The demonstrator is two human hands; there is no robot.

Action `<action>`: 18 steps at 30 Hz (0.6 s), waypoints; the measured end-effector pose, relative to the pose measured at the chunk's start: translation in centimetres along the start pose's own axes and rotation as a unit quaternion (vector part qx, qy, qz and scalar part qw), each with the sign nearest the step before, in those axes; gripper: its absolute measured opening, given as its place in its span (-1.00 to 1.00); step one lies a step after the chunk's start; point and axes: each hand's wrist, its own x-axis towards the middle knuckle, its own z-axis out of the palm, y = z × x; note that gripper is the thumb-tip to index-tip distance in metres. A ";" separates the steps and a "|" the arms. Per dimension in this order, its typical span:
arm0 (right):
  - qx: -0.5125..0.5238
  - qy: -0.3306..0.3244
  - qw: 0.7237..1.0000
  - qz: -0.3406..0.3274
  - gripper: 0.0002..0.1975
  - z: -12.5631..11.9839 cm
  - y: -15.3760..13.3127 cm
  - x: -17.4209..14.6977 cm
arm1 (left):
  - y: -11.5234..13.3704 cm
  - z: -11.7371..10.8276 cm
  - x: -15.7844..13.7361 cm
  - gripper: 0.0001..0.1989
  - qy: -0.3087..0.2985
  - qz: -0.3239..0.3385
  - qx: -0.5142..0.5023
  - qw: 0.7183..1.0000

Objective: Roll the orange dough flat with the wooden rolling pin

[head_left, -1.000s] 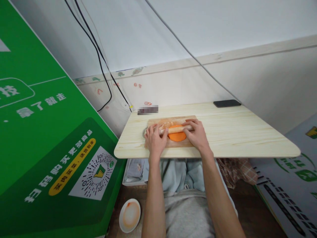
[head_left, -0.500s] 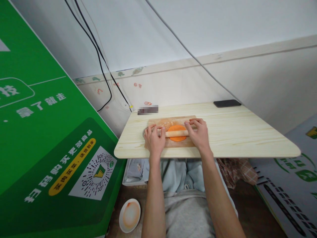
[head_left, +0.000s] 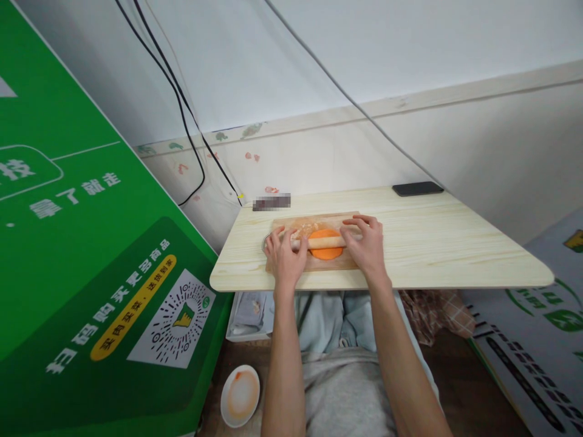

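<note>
A wooden rolling pin [head_left: 326,243] lies crosswise over a flat, round piece of orange dough [head_left: 326,253]. Under the dough is a wooden board [head_left: 350,218] with orange and pale smears on it. My left hand [head_left: 286,252] is closed round the pin's left end, beside the board's metal ring handle [head_left: 265,243]. At the other end, my right hand [head_left: 365,243] grips the pin between thumb and fingers. Both hands hide the tips of the pin.
The board rests on a pale wood-grain table [head_left: 437,243]. A black phone [head_left: 418,189] lies at the back right, and a blurred-out dark object [head_left: 272,202] at the back left. A stained white bowl [head_left: 240,396] is below on the left. Cables [head_left: 182,109] hang along the wall.
The rolling pin has shifted very slightly away from me over the dough, both hands moving with it. The dough and board look about the same.
</note>
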 end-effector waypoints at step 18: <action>-0.013 -0.014 1.000 0.008 -0.74 0.3 0.3 -0.1 | -0.7 0.5 0.1 -0.72 -0.001 0.005 -0.004 1.000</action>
